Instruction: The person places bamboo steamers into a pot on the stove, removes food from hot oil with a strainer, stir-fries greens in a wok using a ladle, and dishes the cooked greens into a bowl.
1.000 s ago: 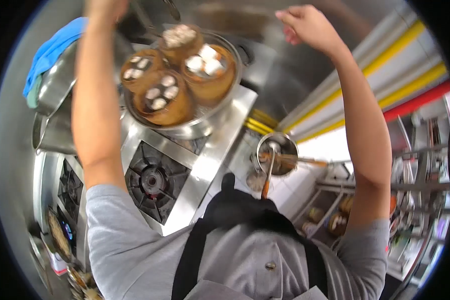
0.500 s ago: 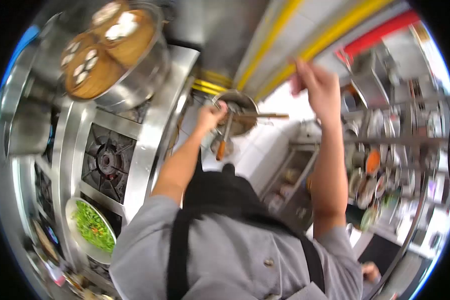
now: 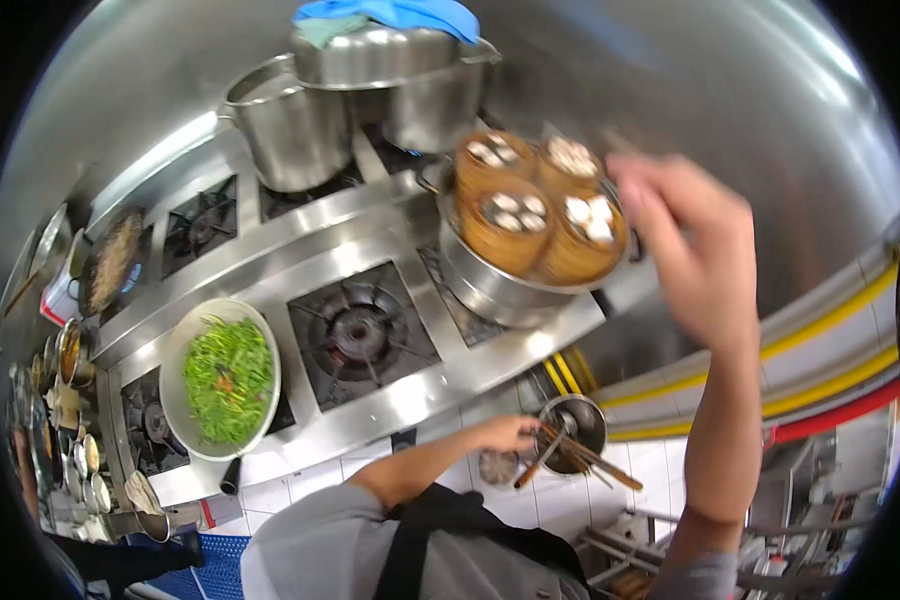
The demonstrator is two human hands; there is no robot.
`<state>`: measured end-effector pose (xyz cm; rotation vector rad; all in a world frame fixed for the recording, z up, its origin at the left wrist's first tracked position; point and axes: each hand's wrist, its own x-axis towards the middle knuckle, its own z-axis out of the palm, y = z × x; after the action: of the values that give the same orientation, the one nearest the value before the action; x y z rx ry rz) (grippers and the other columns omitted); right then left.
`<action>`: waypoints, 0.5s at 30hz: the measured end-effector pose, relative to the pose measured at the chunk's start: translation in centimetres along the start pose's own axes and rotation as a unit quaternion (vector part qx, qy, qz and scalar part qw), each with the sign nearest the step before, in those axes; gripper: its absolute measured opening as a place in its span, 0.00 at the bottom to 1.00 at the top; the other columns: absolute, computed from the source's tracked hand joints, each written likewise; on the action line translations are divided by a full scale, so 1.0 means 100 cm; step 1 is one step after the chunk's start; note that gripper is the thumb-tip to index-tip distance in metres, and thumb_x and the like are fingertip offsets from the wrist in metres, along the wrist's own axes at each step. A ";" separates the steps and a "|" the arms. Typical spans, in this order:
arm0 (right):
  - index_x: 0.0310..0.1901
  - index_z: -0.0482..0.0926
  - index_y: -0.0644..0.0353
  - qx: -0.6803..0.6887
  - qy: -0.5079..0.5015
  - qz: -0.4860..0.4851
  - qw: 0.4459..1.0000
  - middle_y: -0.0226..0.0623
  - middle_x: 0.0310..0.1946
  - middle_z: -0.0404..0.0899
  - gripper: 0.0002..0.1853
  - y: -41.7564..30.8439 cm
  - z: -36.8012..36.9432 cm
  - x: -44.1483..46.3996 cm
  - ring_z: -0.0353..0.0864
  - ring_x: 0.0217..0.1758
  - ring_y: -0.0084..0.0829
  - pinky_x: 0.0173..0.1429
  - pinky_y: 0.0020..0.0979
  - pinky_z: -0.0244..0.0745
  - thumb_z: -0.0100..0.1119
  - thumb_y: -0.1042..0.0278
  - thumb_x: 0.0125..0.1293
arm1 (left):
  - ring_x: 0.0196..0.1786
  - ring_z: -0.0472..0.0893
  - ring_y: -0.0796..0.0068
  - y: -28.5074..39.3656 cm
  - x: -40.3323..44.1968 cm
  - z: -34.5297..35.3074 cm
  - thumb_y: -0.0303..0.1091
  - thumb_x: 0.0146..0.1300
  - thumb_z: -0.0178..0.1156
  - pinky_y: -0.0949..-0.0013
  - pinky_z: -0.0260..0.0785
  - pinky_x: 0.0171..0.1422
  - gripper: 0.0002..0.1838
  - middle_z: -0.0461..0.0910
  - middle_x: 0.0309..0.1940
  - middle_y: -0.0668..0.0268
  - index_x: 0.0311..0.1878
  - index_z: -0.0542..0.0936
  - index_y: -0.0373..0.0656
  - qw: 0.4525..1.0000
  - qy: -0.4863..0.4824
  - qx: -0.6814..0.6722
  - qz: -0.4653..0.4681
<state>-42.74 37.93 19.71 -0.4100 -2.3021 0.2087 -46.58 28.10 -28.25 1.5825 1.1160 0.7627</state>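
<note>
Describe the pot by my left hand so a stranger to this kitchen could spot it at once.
Start at the big steel stove, then look past its front edge to the white floor tiles. There, beside your left hand, is a round metal pot. Unlike the stockpots on the stove, it has wooden-handled utensils sticking out over its rim.

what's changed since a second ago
The left hand has come down from up by the baskets to the tool pot; whether it grips anything is unclear. The right hand stays raised, right of the baskets. The baskets remain in the big pot, the blue cloth in place.
</note>
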 end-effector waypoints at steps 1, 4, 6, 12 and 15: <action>0.47 0.83 0.67 -0.004 -0.005 -0.001 1.000 0.46 0.37 0.85 0.12 0.000 0.012 0.045 0.84 0.37 0.36 0.45 0.30 0.77 0.59 0.67 0.70 | 0.60 0.80 0.65 0.028 -0.026 -0.036 0.47 0.70 0.60 0.62 0.73 0.64 0.31 0.79 0.61 0.56 0.72 0.68 0.44 0.989 -0.133 -0.015 -0.063; 0.53 0.82 0.66 -0.024 -0.024 0.012 0.999 0.39 0.37 0.85 0.18 0.003 0.066 0.179 0.82 0.37 0.28 0.46 0.29 0.77 0.55 0.60 0.73 | 0.60 0.79 0.70 0.056 -0.122 -0.098 0.43 0.73 0.57 0.68 0.70 0.65 0.27 0.79 0.62 0.59 0.72 0.69 0.46 0.984 -0.078 -0.155 -0.046; 0.50 0.83 0.64 -0.084 0.055 -0.143 0.985 0.47 0.33 0.86 0.16 0.038 0.118 0.264 0.86 0.36 0.42 0.45 0.40 0.80 0.58 0.61 0.70 | 0.64 0.76 0.71 0.077 -0.183 -0.139 0.40 0.76 0.55 0.68 0.66 0.70 0.25 0.77 0.64 0.62 0.73 0.68 0.47 0.980 -0.029 -0.183 -0.078; 0.71 0.68 0.54 -0.201 -0.069 -0.077 0.974 0.51 0.63 0.76 0.29 0.134 0.275 0.476 0.77 0.65 0.48 0.68 0.41 0.70 0.56 0.53 0.72 | 0.64 0.75 0.74 0.079 -0.313 -0.159 0.43 0.77 0.52 0.68 0.62 0.72 0.23 0.78 0.63 0.64 0.71 0.71 0.49 0.916 0.204 -0.332 -0.093; 0.76 0.58 0.49 -0.223 -0.185 -0.067 0.955 0.54 0.69 0.68 0.36 0.169 0.322 0.527 0.68 0.73 0.48 0.74 0.40 0.63 0.59 0.57 0.70 | 0.65 0.72 0.76 0.090 -0.355 -0.141 0.42 0.77 0.51 0.70 0.59 0.73 0.23 0.78 0.63 0.67 0.71 0.72 0.48 0.882 0.296 -0.312 -0.194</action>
<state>-96.50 71.65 28.39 -0.4670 -2.7378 -0.3380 -69.67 -0.13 -13.68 0.5554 1.3731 1.2157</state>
